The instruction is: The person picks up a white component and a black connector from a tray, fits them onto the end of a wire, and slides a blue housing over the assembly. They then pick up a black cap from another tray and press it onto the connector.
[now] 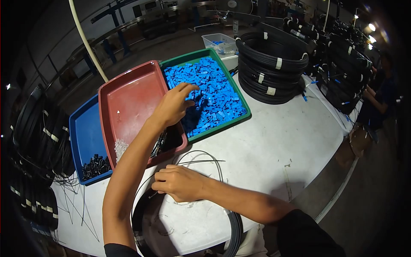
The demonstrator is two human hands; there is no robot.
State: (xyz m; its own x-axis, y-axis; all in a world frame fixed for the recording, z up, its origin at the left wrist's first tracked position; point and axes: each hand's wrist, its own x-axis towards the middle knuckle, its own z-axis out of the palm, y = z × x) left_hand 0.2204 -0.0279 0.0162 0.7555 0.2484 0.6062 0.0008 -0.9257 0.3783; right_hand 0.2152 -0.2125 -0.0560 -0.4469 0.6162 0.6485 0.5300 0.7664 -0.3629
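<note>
My left hand (173,105) reaches over the edge between the red tray and the green tray (232,124). Its thumb and fingers are curled but apart, just above a heap of small blue plastic connector parts (218,90), with nothing visible between them. Lower down, my right hand (177,184) is closed in a pinch on a thin black cable (149,196) at the upper side of a coil. That coil of black cable (234,229) lies near the table's front edge, partly hidden by my forearms. A loose cable end (214,161) points right, beyond my right hand.
The red tray (132,92) holds white and dark small parts; a blue tray (85,124) with black pieces sits beside it. Taped cable coils (272,68) are stacked at the back right, others at far left. A clear bin (218,43) stands behind. A person (379,96) is at far right.
</note>
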